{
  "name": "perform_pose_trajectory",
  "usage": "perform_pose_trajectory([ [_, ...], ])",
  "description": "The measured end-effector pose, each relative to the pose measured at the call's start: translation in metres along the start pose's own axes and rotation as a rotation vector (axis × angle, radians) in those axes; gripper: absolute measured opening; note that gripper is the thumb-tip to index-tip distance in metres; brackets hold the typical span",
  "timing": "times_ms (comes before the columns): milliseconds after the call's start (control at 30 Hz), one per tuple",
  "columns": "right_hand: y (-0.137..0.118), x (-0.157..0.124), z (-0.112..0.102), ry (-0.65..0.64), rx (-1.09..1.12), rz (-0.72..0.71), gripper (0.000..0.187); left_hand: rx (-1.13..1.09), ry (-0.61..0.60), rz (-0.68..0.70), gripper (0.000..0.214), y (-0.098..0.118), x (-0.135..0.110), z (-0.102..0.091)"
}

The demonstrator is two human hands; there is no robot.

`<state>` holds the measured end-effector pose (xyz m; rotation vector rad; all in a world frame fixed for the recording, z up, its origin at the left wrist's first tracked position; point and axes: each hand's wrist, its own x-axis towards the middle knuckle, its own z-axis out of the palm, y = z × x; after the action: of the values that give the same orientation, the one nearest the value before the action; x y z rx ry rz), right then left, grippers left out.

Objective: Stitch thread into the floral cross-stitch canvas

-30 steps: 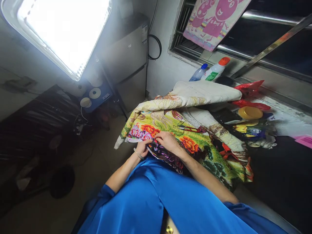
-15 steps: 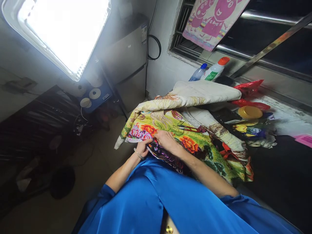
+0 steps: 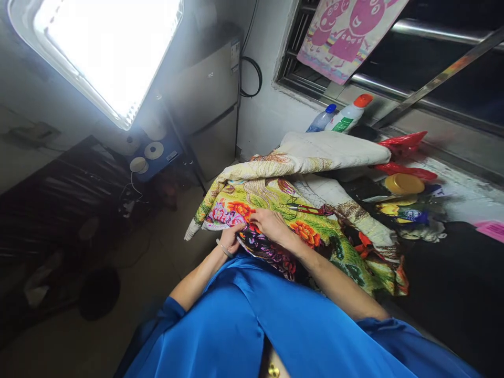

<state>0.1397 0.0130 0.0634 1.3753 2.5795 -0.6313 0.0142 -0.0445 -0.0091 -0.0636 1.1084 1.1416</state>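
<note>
Now the embroidered cloth (image 3: 318, 223) is lying bunched before the person, left hand (image 3: 231, 237) pinching its edge, right hand (image 3: 270, 224) poising narrowed fingers there, grip impossible to tell. Seemingly hand-stitching's underway, next probably calling for taut cloth. Farther out, the fridge (image 3: 212, 92) is showing what resembles "ma"; the green label (image 3: 343, 124) is defying reading.

One black tabletop (image 3: 449, 283) on my remote feed, multicoloured embroidered cloth (image 3: 334, 233) heaped over its left part, one crumpled greyish item (image 3: 427, 232), one blue-and-yellow packet (image 3: 409, 214), one gold-lidded jar (image 3: 405, 184) near the window side, support beneath jar unclear to me, one flat pink item (image 3: 492, 229) at the edge.
</note>
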Motion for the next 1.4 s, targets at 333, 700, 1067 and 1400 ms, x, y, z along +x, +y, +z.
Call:
perform_pose_trajectory([
  [333, -0.011, -0.016, 0.008, -0.057, 0.098, -0.02, 0.027, -0.016, -0.006, -0.096, 0.024, 0.003, -0.001, 0.012],
  [700, 0.0, -0.011, 0.019, 0.14, 0.269, 0.115, 0.025, 0.005, 0.079, -0.007, 0.026, 0.002, -0.004, 0.012],
  [1067, -0.004, -0.006, 0.02, 0.062, 0.27, 0.105, 0.028, 0.004, 0.057, 0.041, 0.028, -0.001, -0.001, 0.009],
  [1400, -0.009, -0.004, 0.017, 0.026, 0.215, 0.131, 0.028, 0.014, 0.051, 0.046, 0.027, -0.003, 0.003, 0.003],
])
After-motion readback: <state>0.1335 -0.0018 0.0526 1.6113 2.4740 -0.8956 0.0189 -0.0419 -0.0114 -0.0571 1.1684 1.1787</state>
